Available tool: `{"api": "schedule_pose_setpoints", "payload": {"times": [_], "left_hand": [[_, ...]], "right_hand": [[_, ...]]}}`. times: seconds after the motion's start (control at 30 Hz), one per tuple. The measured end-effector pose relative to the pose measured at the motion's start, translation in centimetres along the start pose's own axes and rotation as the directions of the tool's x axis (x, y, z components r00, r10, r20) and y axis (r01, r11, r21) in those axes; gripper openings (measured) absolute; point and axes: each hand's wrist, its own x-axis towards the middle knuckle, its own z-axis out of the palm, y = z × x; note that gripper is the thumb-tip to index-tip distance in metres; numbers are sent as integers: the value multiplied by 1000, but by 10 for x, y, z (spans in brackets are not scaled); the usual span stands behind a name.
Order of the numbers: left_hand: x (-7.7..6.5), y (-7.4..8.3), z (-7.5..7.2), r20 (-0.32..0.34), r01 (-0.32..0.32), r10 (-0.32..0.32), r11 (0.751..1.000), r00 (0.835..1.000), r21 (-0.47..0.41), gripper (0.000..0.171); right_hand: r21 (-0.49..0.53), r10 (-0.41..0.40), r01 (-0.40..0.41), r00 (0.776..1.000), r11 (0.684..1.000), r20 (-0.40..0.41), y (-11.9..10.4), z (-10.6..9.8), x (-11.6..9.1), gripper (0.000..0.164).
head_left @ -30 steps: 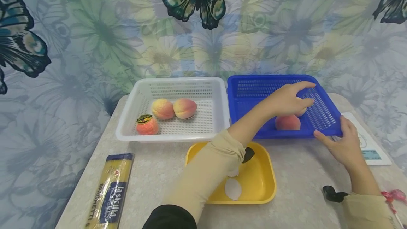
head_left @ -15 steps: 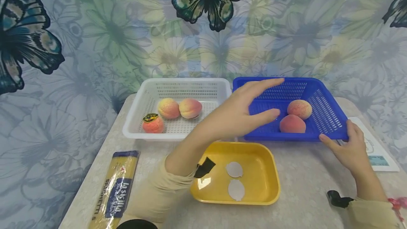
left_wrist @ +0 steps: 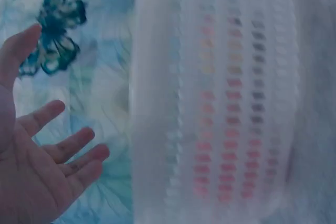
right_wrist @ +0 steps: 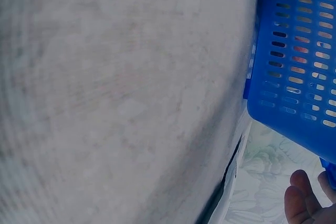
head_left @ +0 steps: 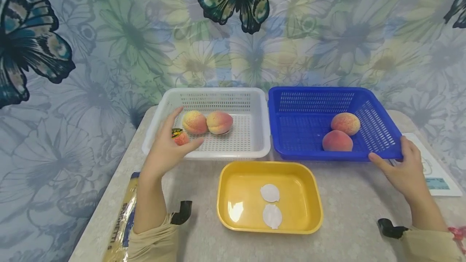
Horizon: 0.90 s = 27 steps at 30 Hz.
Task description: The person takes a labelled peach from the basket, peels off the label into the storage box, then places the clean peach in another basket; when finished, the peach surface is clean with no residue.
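My left hand [head_left: 164, 148] is spread over the front left corner of the white basket [head_left: 236, 155], fingers apart and holding nothing. Just beyond the thumb, partly hidden by this hand, lies a red-orange fruit [head_left: 181, 138] with a dark and yellow top. Two peaches [head_left: 220, 122] sit side by side behind it. With the thumb at the front rim and fingers round the side, my right hand [head_left: 404, 169] grips the near right corner of the blue basket [head_left: 298, 130]. A speckled peach [head_left: 345, 123] and a redder peach [head_left: 337, 140] lie inside that basket.
A yellow tray [head_left: 244, 169] with two white paper discs [head_left: 272, 216] stands in front of the baskets. Spaghetti in a packet [head_left: 121, 225] lies left, partly behind the left forearm. A white device with a display [head_left: 437, 183] is beyond the right hand; something pink [head_left: 458, 233] shows at the right edge.
My left hand has withdrawn from the blue basket, uncovering the speckled peach there, and swung left across the yellow tray to the white basket. My right hand keeps its grip on the blue basket's corner.
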Motion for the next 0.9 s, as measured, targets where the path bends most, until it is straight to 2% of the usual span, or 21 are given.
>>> {"api": "schedule_pose_setpoints", "payload": {"times": [0.1, 0.2, 0.4, 0.53, 0.63, 0.7, 0.8, 0.9], "left_hand": [[-4, -19, -11, -51, 54, -47, 989, 998, 135, 107], [-7, -31, -18, -62, 104, -92, 970, 994, 218, 112], [-9, -42, -24, -68, 201, -190, 945, 979, 259, 122], [-8, -47, -26, -79, 240, -227, 929, 971, 282, 125], [-8, -51, -27, -71, 251, -241, 926, 968, 282, 128], [-8, -54, -28, -55, 255, -250, 927, 967, 274, 129], [-8, -57, -28, -32, 253, -254, 931, 967, 265, 130], [-8, -58, -29, -17, 244, -248, 934, 969, 260, 131]], "right_hand": [[-9, 4, -4, 1000, 1000, -7, -1, 0, 0, 106], [-16, 10, -10, 1000, 1000, -11, 0, -1, -1, 106], [-68, 9, -11, 1000, 998, -30, -1, 0, -3, 105], [-152, -40, 24, 994, 988, -101, -7, -1, -5, 105], [-176, -112, 84, 982, 981, -155, -19, -2, -7, 103], [-152, -171, 146, 970, 978, -173, -32, -1, -8, 98], [-69, -261, 252, 950, 965, -170, -60, 6, -11, 86], [49, -350, 361, 925, 931, -149, -98, 20, -15, 74]]}}
